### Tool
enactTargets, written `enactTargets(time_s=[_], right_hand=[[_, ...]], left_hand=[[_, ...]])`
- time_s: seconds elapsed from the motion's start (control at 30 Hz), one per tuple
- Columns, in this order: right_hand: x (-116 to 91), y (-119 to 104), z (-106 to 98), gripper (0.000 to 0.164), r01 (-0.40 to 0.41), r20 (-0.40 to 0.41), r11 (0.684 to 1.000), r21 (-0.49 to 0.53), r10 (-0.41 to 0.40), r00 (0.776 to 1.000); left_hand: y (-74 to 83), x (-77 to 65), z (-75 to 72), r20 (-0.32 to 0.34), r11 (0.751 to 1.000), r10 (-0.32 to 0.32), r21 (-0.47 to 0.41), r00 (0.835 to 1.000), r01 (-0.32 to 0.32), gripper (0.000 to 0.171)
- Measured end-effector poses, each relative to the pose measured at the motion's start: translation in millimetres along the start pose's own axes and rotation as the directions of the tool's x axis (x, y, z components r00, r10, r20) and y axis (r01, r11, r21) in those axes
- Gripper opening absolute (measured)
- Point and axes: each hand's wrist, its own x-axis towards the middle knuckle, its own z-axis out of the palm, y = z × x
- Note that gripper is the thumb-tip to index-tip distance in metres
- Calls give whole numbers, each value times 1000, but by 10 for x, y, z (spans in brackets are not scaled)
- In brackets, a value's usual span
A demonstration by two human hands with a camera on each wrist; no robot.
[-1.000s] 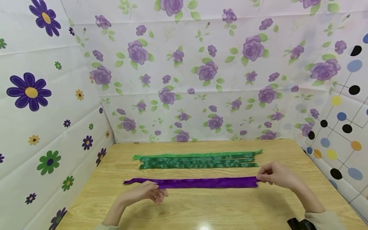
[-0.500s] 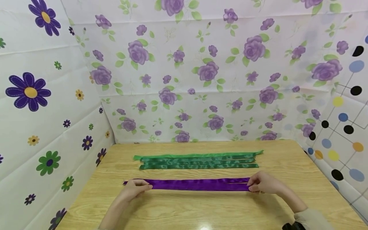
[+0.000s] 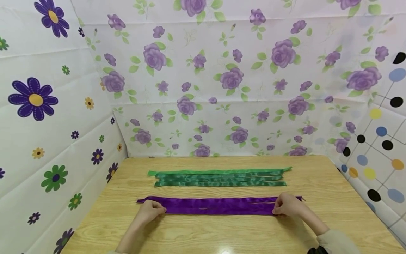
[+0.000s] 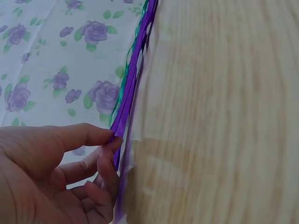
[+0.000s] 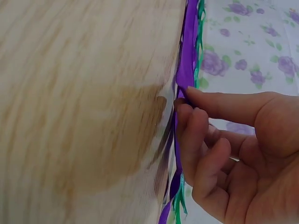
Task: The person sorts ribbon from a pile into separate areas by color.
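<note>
Purple ribbons (image 3: 219, 206) stretch left to right across the near half of the wooden table, laid side by side with narrow slits between them. At their left end, my left hand (image 3: 149, 211) pinches the nearest ribbon between thumb and index finger; the left wrist view shows this purple ribbon (image 4: 123, 112) at the fingertips. My right hand (image 3: 288, 205) pinches the same strip near its right end. In the right wrist view, the thumb and index finger meet on the purple ribbon (image 5: 187, 70), while loose ribbon ends trail beyond the hand.
Farther back lie several green ribbons (image 3: 219, 179), parallel to the purple ones, the rearmost a brighter green. The wooden table (image 3: 203, 234) meets a floral cloth (image 3: 203, 120) behind it. Patterned cloths also hang at the left and right sides.
My left hand has slid left and now pinches the ribbon's left end. The right hand has shifted left and slightly nearer. The front purple strip has come toward me, widening the purple band.
</note>
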Motion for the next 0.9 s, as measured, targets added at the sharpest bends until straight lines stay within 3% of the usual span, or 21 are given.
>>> enactTargets(time_s=[0.23,0.47,0.63,0.9], right_hand=[[-29,-1,11,28,-4,-23,999,-52,2,1000],[-41,-9,-45,25,-39,-15,998,-43,38,999],[-47,1,-78,24,-77,-42,996,-51,75,996],[-99,-28,-182,21,-40,-89,996,-82,33,995]], left_hand=[[-22,5,33,-26,1000,13,28,1000,-12,17],[3,5,5,-30,998,42,47,999,-40,21],[25,-22,-17,-43,986,98,142,994,-91,25],[88,-73,-41,-28,955,133,270,991,-121,21]])
